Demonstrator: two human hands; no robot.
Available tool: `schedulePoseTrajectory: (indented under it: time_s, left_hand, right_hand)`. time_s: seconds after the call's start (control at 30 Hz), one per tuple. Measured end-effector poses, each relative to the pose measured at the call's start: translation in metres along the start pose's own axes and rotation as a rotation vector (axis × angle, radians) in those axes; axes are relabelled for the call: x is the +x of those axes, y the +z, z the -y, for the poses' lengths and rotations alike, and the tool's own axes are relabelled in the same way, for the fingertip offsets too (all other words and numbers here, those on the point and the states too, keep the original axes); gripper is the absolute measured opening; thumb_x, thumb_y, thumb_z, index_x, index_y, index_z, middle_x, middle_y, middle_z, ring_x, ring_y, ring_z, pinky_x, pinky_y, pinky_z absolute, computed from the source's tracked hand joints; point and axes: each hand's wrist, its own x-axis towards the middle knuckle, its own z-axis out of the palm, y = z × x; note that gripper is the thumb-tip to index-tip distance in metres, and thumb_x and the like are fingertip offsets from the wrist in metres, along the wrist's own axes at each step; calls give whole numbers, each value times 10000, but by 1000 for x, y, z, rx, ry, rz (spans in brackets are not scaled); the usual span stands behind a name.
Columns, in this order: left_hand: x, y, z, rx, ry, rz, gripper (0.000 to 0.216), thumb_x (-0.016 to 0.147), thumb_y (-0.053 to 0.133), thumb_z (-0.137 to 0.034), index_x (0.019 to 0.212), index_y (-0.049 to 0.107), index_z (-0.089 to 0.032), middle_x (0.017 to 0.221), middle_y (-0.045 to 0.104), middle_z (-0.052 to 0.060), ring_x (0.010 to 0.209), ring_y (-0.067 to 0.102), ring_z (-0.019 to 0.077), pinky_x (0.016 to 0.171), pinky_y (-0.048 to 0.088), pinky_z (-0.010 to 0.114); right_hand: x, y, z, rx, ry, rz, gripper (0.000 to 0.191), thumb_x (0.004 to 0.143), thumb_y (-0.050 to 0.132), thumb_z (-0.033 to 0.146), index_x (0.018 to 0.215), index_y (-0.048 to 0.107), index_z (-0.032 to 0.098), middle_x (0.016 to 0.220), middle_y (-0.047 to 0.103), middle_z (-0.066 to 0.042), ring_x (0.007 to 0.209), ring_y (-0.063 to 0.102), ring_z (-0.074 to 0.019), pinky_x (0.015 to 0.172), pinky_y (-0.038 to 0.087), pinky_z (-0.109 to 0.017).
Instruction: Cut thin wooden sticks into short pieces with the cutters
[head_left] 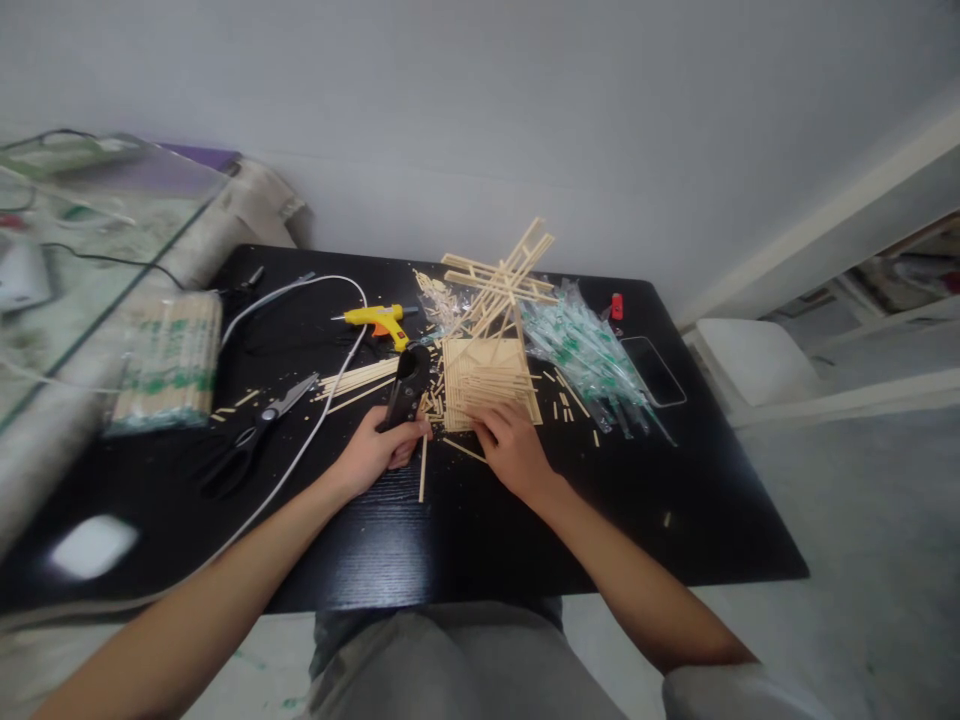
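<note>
My left hand is closed around a black hand tool with a curved upper end; its exact kind is unclear. A thin wooden stick points down from beside its thumb. My right hand lies at the near edge of a square wooden panel, fingers bent down onto a layer of thin sticks; what is between the fingertips is hidden. Behind the panel rises a crossed frame of glued sticks, shaped like windmill blades.
A yellow glue gun, black-handled scissors and a white cable lie on the left. Bagged sticks stand further left. Plastic wrappers, a phone and a red object are on the right. Cut stick pieces are scattered about.
</note>
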Motion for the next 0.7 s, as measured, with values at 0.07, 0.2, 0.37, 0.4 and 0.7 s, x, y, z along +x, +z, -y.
schedulePoseTrajectory:
  time_s: [0.07, 0.2, 0.37, 0.4, 0.7]
  left_hand:
    - [0, 0, 0, 5, 2, 1, 236, 786, 767, -330, 744, 654, -127, 461, 393, -85, 389, 321, 37, 398, 226, 203]
    - [1, 0, 0, -7, 5, -8, 251, 779, 768, -343, 737, 640, -132, 456, 386, -88, 382, 312, 38, 392, 222, 201]
    - [1, -1, 0, -29, -9, -22, 266, 759, 780, -353, 742, 628, -137, 455, 382, -93, 378, 304, 35, 390, 211, 197]
    - [2, -1, 0, -31, -12, -23, 269, 752, 784, -355, 743, 625, -138, 453, 380, -94, 378, 302, 36, 391, 210, 196]
    - [2, 2, -3, 51, 0, -87, 278, 740, 734, -400, 716, 590, -163, 458, 379, -88, 390, 311, 60, 397, 222, 215]
  right_hand:
    - [0, -1, 2, -15, 5, -20, 179, 969, 580, 135, 1056, 727, 189, 966, 730, -88, 968, 621, -265, 921, 507, -435]
    - [-1, -8, 8, 38, -53, 64, 88, 956, 619, 163, 965, 706, 178, 927, 709, -82, 915, 629, -239, 887, 508, -396]
    - [-3, -16, 15, 33, -156, 360, 138, 936, 625, 94, 1053, 664, 156, 997, 713, -85, 940, 643, -238, 902, 497, -391]
    - [-4, -16, 15, 9, -140, 369, 161, 940, 602, 71, 1069, 653, 152, 1003, 712, -88, 951, 642, -244, 905, 495, -396]
    - [-7, -8, 13, -122, -117, 313, 159, 988, 497, 66, 1066, 612, 144, 1008, 672, -100, 946, 572, -259, 877, 463, -410]
